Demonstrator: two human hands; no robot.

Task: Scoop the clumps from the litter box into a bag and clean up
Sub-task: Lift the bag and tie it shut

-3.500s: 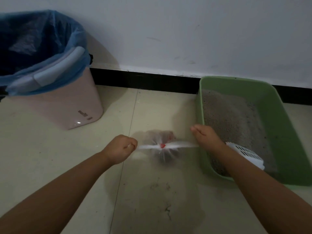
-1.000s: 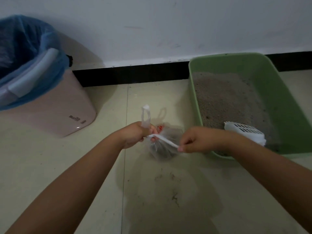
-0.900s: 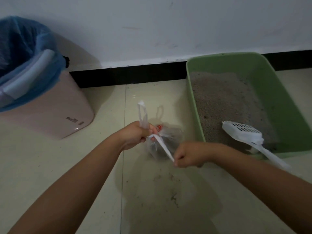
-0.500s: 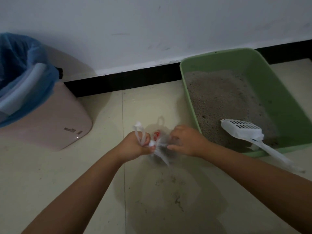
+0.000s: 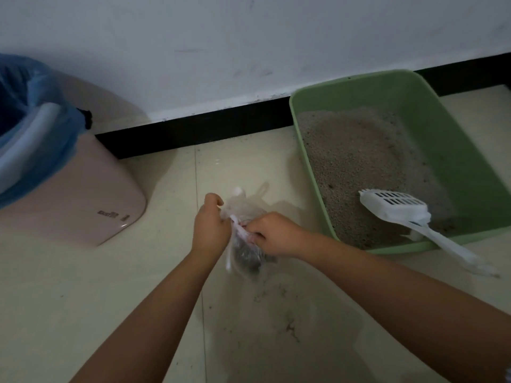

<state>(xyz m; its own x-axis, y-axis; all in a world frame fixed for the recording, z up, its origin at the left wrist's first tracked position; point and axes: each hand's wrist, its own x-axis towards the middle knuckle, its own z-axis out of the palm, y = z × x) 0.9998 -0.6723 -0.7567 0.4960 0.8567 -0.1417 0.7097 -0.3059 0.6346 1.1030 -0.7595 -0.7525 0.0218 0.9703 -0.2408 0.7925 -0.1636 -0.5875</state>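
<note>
I'm knotting the clear plastic bag of dark clumps (image 5: 244, 252) — left hand (image 5: 210, 226) and right hand (image 5: 272, 234) pinching its handles — next, cinch it tight

The bin (image 5: 69, 189) is cut off by the left edge; its rim lies under a blue liner (image 5: 33, 111). The bag (image 5: 244, 244) is blurred, with its neck hidden between the left hand (image 5: 211, 226) and right hand (image 5: 272, 234). The bag's dark contents cannot be identified. The scoop (image 5: 398, 210) handle tip is blurred.
</note>
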